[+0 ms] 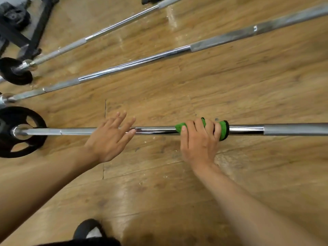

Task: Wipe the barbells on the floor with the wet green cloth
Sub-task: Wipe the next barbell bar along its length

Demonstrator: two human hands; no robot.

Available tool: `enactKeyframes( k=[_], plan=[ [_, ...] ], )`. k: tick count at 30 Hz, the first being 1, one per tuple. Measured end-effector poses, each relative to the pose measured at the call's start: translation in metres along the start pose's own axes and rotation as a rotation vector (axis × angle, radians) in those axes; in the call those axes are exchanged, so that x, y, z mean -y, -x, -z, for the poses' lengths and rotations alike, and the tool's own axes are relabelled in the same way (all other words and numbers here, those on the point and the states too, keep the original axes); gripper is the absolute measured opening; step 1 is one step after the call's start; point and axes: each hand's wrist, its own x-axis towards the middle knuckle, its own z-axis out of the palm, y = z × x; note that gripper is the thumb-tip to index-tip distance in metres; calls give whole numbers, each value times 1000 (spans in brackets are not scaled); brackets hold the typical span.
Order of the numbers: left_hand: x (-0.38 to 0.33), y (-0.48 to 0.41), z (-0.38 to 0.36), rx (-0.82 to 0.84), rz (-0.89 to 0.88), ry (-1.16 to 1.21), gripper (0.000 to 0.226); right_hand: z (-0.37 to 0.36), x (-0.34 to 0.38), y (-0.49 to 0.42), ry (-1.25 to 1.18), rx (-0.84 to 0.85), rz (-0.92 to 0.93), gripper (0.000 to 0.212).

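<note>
Three chrome barbells lie on the wooden floor. The nearest barbell (159, 130) runs left to right, with a black weight plate (33, 121) on its left end. My right hand (198, 139) grips the green cloth (222, 129), which is wrapped around that bar's shiny middle section. My left hand (110, 137) hovers over the same bar further left, fingers straight and spread, holding nothing. The middle barbell (134, 65) and the far barbell (110, 31) slant away up to the right.
A second black plate (10, 80) sits on the far barbell's left end. A dark metal rack frame (38, 31) stands at the top left corner. My dark shoe (88, 229) shows at the bottom edge. Wooden floor (230, 89) lies between the bars.
</note>
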Motion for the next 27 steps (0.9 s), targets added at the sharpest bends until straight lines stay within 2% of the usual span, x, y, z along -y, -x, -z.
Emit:
enactKeyframes(
  k=[6, 10, 14, 17, 21, 27],
  plan=[
    [43, -28, -35, -111, -162, -6, 87, -10, 1, 5, 173, -100, 45, 38],
    [83, -36, -51, -188, -184, 43, 85, -19, -4, 6, 255, -181, 66, 48],
    [125, -49, -70, -281, -206, 40, 83, -29, 0, 3, 291, -245, -1, 63],
    [137, -56, -81, -353, -261, 6, 82, -33, 8, 6, 320, -250, -89, 63],
    [132, -57, -83, -470, -300, 36, 74, -39, 44, 6, 380, -232, -243, 45],
    [137, -59, -83, -506, -277, 62, 73, -76, 140, 10, 271, -89, -223, 50]
  ],
)
